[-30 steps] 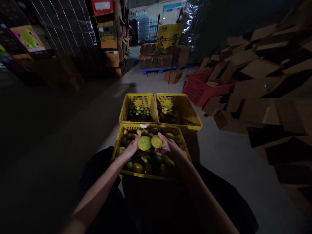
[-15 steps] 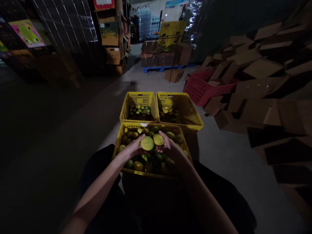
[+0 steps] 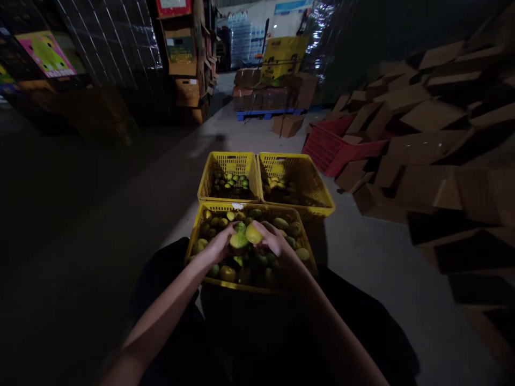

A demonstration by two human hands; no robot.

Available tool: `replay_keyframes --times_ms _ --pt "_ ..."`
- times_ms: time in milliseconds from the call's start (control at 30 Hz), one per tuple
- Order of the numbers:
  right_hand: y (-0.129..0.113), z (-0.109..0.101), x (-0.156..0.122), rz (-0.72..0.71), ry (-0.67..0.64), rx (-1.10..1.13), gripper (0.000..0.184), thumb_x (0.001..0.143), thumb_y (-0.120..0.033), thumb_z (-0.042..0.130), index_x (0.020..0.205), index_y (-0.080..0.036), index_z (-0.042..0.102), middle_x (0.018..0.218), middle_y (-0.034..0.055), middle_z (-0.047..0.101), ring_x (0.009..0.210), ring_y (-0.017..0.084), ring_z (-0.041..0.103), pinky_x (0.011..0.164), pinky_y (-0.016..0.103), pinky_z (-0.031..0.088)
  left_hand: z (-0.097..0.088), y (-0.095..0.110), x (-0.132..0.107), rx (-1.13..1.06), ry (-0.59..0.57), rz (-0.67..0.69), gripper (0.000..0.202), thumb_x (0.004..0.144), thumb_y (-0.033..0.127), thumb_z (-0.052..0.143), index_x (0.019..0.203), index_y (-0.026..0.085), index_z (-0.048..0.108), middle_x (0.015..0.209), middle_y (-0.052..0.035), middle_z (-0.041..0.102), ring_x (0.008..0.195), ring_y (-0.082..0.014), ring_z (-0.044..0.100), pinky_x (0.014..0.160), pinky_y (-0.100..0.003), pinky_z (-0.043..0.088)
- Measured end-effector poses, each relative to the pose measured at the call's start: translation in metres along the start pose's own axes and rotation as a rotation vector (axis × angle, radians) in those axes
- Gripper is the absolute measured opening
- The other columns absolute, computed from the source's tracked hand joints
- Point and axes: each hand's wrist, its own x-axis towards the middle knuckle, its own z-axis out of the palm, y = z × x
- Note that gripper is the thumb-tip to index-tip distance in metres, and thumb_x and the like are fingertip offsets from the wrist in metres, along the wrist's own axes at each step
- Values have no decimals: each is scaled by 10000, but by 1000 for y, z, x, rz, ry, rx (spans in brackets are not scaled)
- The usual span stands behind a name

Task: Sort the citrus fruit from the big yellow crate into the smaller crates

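Observation:
My left hand (image 3: 221, 243) is closed around a greenish lemon (image 3: 239, 239), its fingers partly hidden behind the fruit. A yellower lemon (image 3: 254, 233) is in the grip of my right hand (image 3: 275, 240), right beside the first one. Both hands are over the near yellow crate (image 3: 249, 287), which holds many green and yellow lemons. Behind it, the far left yellow crate (image 3: 233, 159) has small, mostly green fruit on its bottom. In the far right yellow crate (image 3: 311, 185) lie several yellow ones, gathered toward the left side.
On the right, a red crate (image 3: 328, 150) stands against a large heap of cardboard boxes (image 3: 426, 150). Further back are a blue pallet (image 3: 269, 114) loaded with boxes and a stack of cartons (image 3: 187, 91). Grey floor (image 3: 164, 177) surrounds the crates.
The greenish lemon has been turned in my left hand and now shows a greener side. My right hand has moved slightly left, bringing the yellow lemon closer to it.

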Motion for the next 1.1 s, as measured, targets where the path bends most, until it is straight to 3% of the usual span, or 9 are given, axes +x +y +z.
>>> replay_keyframes --times_ms 133,300,433,567,733,900,1000,1100 --pt "5 1 -3 -132 134 -142 349 672 -516 728 784 -226 570 488 -53 561 389 130 479 388 244 369 6 -3 0 -1 19 56 491 789 285 564 1280 273 537 1257 -49 608 1011 -228 640 744 -334 568" --pt "3 3 -10 -255 225 -429 332 812 -562 541 846 -233 576 712 11 663 679 202 621 645 309 458 12 -9 0 40 -22 35 480 848 453 581 1299 300 517 1338 -45 546 1146 -263 559 770 -344 557" --pt "-1 7 -17 -319 159 -463 366 898 -559 389 840 -249 573 630 2 619 657 208 608 618 307 441 14 -15 1 69 -18 -52 440 899 499 509 1247 234 551 1166 -83 636 1121 -268 566 789 -373 539" --pt "-4 12 -21 -369 101 -413 412 901 -567 383 749 -238 581 494 -27 504 548 181 549 557 288 426 15 -19 1 36 -79 -90 413 893 520 519 1167 219 585 992 -77 680 1014 -252 622 794 -384 535" --pt "-11 14 -23 -283 37 -153 406 858 -569 451 838 -195 608 505 -41 491 431 124 461 424 250 360 11 -16 4 -45 -97 -96 469 874 548 496 1150 183 600 942 -84 692 947 -256 649 798 -404 536" --pt "-8 3 -12 -233 237 -61 288 730 -492 646 792 -216 595 659 -28 556 517 109 493 419 214 378 5 -7 6 -204 -159 32 548 809 545 527 1273 254 545 1077 -71 684 956 -255 653 813 -440 529" --pt "-3 3 -4 -59 151 -53 256 694 -432 699 788 -217 598 721 -5 608 611 143 561 451 222 430 1 -4 7 -294 -199 85 558 809 530 508 1294 256 532 1102 -68 684 978 -262 648 832 -453 522" --pt "2 11 0 2 39 6 275 693 -421 707 829 -211 594 765 12 651 689 180 614 519 259 489 -2 -3 8 -309 -217 88 541 822 497 488 1298 242 532 1092 -66 691 983 -260 647 856 -458 514"
